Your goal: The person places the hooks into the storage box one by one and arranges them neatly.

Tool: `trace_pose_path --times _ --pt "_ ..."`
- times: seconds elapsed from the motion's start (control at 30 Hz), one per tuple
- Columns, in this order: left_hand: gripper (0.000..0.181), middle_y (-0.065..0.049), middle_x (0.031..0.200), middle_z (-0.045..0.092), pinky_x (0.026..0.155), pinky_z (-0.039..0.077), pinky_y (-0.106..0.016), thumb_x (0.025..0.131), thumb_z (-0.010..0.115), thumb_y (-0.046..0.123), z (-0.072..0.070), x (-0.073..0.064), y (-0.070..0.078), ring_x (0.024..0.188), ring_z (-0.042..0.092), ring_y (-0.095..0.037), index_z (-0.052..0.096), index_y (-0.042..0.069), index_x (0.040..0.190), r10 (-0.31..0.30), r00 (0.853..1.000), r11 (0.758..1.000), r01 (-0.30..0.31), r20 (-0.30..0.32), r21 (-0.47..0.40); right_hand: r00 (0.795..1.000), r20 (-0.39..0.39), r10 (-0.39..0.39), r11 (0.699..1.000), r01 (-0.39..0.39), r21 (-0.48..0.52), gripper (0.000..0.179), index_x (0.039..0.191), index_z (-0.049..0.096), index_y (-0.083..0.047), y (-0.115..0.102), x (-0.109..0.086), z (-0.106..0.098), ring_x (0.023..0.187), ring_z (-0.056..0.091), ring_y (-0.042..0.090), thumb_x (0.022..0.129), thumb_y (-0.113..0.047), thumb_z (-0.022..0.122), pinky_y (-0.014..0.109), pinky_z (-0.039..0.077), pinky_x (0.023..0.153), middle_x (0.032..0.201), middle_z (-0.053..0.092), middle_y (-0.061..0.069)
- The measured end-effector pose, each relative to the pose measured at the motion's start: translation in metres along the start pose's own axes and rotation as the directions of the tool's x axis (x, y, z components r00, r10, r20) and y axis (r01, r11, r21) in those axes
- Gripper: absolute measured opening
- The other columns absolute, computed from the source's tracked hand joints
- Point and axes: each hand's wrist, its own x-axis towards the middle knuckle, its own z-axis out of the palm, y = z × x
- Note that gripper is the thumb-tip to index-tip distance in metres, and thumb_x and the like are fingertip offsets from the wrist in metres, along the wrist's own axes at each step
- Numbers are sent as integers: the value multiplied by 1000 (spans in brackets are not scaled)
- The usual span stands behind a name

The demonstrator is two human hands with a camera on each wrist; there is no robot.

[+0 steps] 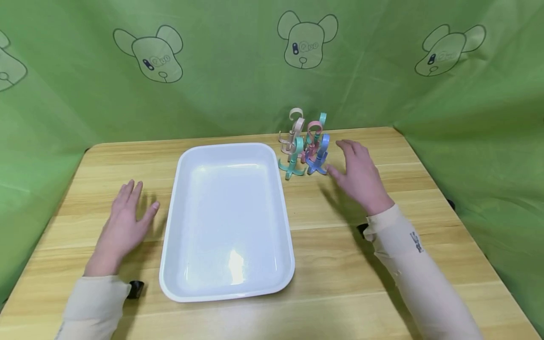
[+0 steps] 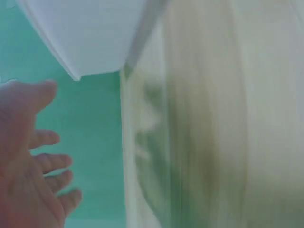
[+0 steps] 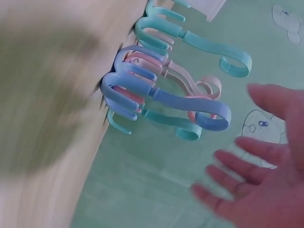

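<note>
Several plastic claw hooks, each with a curled top and splayed prongs, stand in a cluster at the table's back. A blue claw hook (image 1: 321, 152) is the nearest to my right hand (image 1: 360, 178), whose thumb and fingers are spread just to its right, holding nothing. In the right wrist view the blue claw hook (image 3: 183, 100) lies short of the fingertips. A teal claw hook (image 1: 294, 159) is at the front left, with pink (image 1: 312, 147) and pale claw hooks (image 1: 298, 126) behind. My left hand (image 1: 121, 227) hovers with spread fingers left of a white tray (image 1: 229, 212), holding nothing.
The tray lies lengthwise mid-table, its right rim close to the claw hooks. Green cloth (image 1: 229, 108) with mouse-head outlines hangs behind the wooden table (image 1: 340, 283) and along its sides. A small black object (image 1: 135, 289) shows at the left cuff.
</note>
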Motion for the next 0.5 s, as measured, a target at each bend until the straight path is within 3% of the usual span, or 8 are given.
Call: trace_pose_path --times 0.13,0.27,0.37,0.5 --pt "72 -22 160 14 110 16 -64 103 50 40 -3 0 2 142 15 -47 20 -1 154 37 998 976 -45 -44 -214 999 -47 -6 990 12 137 58 141 44 4 1 12 1 127 40 43 94 -19 69 56 34 106 138 44 24" --pt "65 -20 154 31 111 31 -37 101 57 33 -3 0 6 138 31 -42 33 0 151 43 997 905 -63 -57 -421 998 -66 -4 974 19 224 54 138 48 3 4 25 6 122 46 40 93 -15 71 53 40 102 135 47 21" --pt "60 -20 150 39 101 37 -17 100 60 30 -2 -1 9 135 37 -38 40 -2 147 35 999 851 -44 -27 -524 998 -67 7 968 10 251 54 137 48 3 7 32 9 123 46 39 92 -14 72 51 40 103 135 47 20" --pt "60 -19 147 44 94 41 -12 99 61 31 -1 -3 14 132 43 -35 42 -2 146 -6 999 808 36 53 -588 998 -50 25 965 -11 263 57 139 46 3 11 37 12 124 45 39 92 -16 71 51 40 104 138 44 20"
